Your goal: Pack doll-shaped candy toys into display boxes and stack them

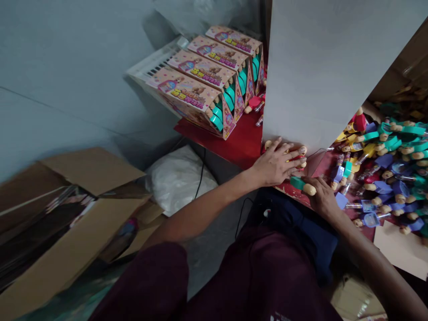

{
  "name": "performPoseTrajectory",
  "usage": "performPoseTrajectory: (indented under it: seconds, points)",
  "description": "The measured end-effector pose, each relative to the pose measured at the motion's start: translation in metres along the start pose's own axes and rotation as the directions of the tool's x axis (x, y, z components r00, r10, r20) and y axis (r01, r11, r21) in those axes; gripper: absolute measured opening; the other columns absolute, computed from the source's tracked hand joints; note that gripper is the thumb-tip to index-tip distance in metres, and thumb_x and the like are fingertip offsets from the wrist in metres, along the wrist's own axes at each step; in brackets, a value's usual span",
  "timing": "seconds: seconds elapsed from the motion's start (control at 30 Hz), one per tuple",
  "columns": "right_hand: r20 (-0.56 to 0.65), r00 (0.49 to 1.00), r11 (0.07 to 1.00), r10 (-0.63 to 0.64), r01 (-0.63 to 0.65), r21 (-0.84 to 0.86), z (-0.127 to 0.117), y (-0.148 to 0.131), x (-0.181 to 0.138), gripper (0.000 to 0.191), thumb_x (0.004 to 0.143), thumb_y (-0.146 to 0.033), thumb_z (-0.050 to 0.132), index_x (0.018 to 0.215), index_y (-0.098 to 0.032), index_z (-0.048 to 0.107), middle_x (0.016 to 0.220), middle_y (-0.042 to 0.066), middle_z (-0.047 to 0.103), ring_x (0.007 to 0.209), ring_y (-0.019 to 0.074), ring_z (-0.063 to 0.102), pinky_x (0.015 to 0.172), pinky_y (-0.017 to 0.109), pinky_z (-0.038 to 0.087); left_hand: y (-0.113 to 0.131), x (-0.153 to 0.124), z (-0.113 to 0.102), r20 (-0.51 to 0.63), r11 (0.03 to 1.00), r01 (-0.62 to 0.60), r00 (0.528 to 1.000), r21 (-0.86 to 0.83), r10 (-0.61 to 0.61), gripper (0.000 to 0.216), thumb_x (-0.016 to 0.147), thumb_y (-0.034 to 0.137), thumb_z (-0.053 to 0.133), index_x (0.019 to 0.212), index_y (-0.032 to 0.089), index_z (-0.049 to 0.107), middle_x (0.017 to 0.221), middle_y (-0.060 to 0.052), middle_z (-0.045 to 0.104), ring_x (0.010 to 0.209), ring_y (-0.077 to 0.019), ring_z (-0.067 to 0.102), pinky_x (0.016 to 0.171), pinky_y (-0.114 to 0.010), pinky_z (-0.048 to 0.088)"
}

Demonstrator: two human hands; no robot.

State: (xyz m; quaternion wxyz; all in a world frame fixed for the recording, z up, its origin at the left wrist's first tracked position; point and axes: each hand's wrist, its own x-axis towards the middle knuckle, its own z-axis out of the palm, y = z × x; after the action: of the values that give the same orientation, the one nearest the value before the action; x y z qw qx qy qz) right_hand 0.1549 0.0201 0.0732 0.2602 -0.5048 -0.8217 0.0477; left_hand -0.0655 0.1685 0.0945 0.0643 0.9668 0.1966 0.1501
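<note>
The left arm reaches forward from the lower middle, bare to the elbow, and the left hand (279,162) lies palm down on the red table (234,145), fingers spread flat over a few small toys (298,157) whose beige heads and a red part show beside the fingertips; whether it grips any of them cannot be told. The right forearm comes in from the lower right, and the right hand (323,196) is curled at the table's near edge, fingers narrowed around a green toy with a beige head (302,185) that sticks out to the left of its knuckles, just below the left hand. On the far left part of the table stand four pink display boxes (207,76) in a row, each filled with teal pieces. To the right of both hands lies a loose pile of toys (391,165), too many to count. A large white sheet (327,62) rises directly behind the left hand.
</note>
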Motion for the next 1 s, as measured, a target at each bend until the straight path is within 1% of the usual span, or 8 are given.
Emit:
performPoseTrajectory:
  seconds: [0.1, 0.3, 0.4, 0.5, 0.67, 0.87, 0.93, 1.0]
  points:
    - [0.038, 0.999, 1.0, 0.001, -0.001, -0.008, 0.001, 0.004, 0.015, 0.03, 0.102, -0.014, 0.05, 0.131, -0.021, 0.054, 0.115, 0.012, 0.072, 0.091, 0.0251, 0.065, 0.079, 0.04, 0.059, 0.002, 0.0, -0.002, 0.008, 1.0, 0.007, 1.0, -0.002, -0.007, 0.048, 0.107, 0.038, 0.04, 0.154, 0.034, 0.049, 0.164, 0.002, 0.043, 0.148, -0.0302, 0.043, 0.126, -0.061, 0.017]
    - [0.123, 0.984, 0.991, 0.13, -0.126, -0.041, 0.016, 0.018, 0.026, 0.021, 0.103, -0.026, 0.054, 0.122, -0.018, 0.059, 0.096, 0.011, 0.07, 0.084, 0.0267, 0.066, 0.075, 0.042, 0.058, 0.003, 0.001, -0.002, 0.009, 1.0, 0.018, 1.0, -0.015, -0.018, 0.047, 0.108, 0.037, 0.041, 0.154, 0.033, 0.048, 0.162, 0.002, 0.046, 0.149, -0.0289, 0.043, 0.127, -0.06, 0.016]
    - [-0.057, 0.985, 0.986, 0.164, -0.166, -0.03, 0.028, 0.014, 0.024, 0.026, 0.102, -0.03, 0.059, 0.125, -0.018, 0.058, 0.107, 0.013, 0.069, 0.092, 0.0266, 0.067, 0.077, 0.041, 0.059, 0.002, 0.0, -0.003, 0.007, 1.0, 0.027, 1.0, -0.009, -0.027, 0.049, 0.109, 0.036, 0.038, 0.158, 0.031, 0.043, 0.162, 0.002, 0.046, 0.149, -0.0278, 0.042, 0.129, -0.059, 0.016]
    - [-0.239, 0.936, 0.964, 0.257, -0.267, -0.011, 0.044, 0.006, 0.019, 0.028, 0.101, -0.031, 0.061, 0.127, -0.021, 0.058, 0.116, 0.014, 0.065, 0.098, 0.0255, 0.067, 0.076, 0.038, 0.06, 0.002, -0.001, -0.007, 0.025, 1.0, 0.014, 1.0, 0.003, -0.014, 0.049, 0.11, 0.039, 0.036, 0.158, 0.031, 0.042, 0.164, 0.002, 0.043, 0.15, -0.0297, 0.042, 0.128, -0.061, 0.019]
    - [-0.303, 0.899, 0.944, 0.317, -0.329, 0.012, 0.065, 0.003, 0.015, 0.016, 0.102, -0.027, 0.058, 0.116, -0.02, 0.061, 0.107, 0.012, 0.065, 0.089, 0.0245, 0.066, 0.073, 0.038, 0.059, 0.004, -0.001, -0.01, 0.057, 1.0, -0.007, 0.998, 0.0, 0.007, 0.048, 0.109, 0.042, 0.036, 0.155, 0.033, 0.048, 0.166, 0.002, 0.04, 0.151, -0.0328, 0.042, 0.128, -0.066, 0.022]
    - [-0.135, 0.863, 0.874, 0.486, -0.483, 0.061, 0.044, -0.018, 0.024, 0.023, 0.108, -0.029, 0.049, 0.129, -0.021, 0.056, 0.121, 0.012, 0.065, 0.108, 0.0193, 0.068, 0.092, 0.034, 0.061, -0.006, 0.0, 0.001, -0.046, 0.991, -0.02, 0.999, -0.134, 0.014, 0.048, 0.106, 0.039, 0.041, 0.154, 0.044, 0.046, 0.164, 0.002, 0.045, 0.147, -0.0349, 0.047, 0.129, -0.069, 0.022]
    - [-0.234, 0.821, 0.853, 0.522, -0.509, 0.117, 0.03, -0.036, 0.013, 0.027, 0.108, -0.029, 0.047, 0.133, -0.022, 0.053, 0.12, 0.011, 0.065, 0.099, 0.0175, 0.07, 0.087, 0.032, 0.062, -0.004, -0.001, -0.001, -0.127, 0.987, -0.024, 0.992, -0.162, 0.003, 0.05, 0.105, 0.041, 0.041, 0.155, 0.043, 0.043, 0.158, 0.001, 0.052, 0.143, -0.0335, 0.052, 0.128, -0.067, 0.028]
    - [-0.379, 0.739, 0.828, 0.557, -0.531, 0.182, 0.011, -0.057, -0.013, 0.032, 0.107, -0.027, 0.044, 0.138, -0.023, 0.051, 0.111, 0.01, 0.066, 0.089, 0.0205, 0.071, 0.079, 0.037, 0.063, 0.013, -0.006, -0.01, -0.193, 0.983, 0.001, 0.981, -0.182, -0.037, 0.048, 0.105, 0.043, 0.041, 0.152, 0.043, 0.045, 0.146, -0.001, 0.064, 0.135, -0.0304, 0.06, 0.123, -0.063, 0.039]
